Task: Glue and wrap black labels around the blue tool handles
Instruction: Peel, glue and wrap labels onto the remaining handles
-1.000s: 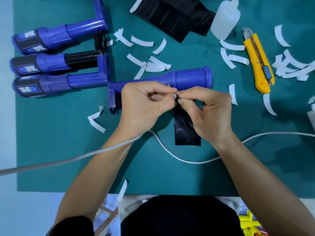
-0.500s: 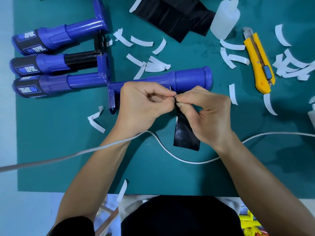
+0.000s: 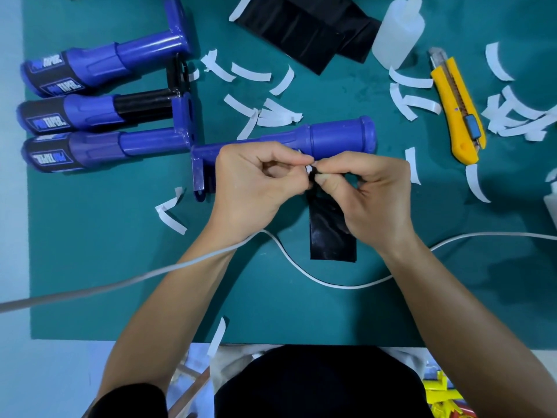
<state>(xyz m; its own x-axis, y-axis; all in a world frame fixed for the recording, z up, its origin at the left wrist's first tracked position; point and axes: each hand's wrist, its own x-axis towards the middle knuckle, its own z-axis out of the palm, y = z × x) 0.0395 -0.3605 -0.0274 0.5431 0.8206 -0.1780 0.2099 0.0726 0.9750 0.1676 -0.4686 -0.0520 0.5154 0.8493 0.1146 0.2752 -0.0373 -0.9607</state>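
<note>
My left hand (image 3: 256, 182) and right hand (image 3: 373, 194) are together pinching the black label (image 3: 331, 233); three handles (image 3: 90, 110) are lying labelled, the fourth handle (image 3: 337, 137) bare.

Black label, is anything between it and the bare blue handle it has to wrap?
Nothing visible. The left hand and right hand pinch the top edge of the black label just in front of the bare blue handle; white paper strips lie past it, not between.

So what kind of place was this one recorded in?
Likely a small assembly workbench: a green mat holds blue handles, three already labelled, beside a squeeze bottle, a knife and scattered white strips. The left hand and right hand pinch a black label.
</note>
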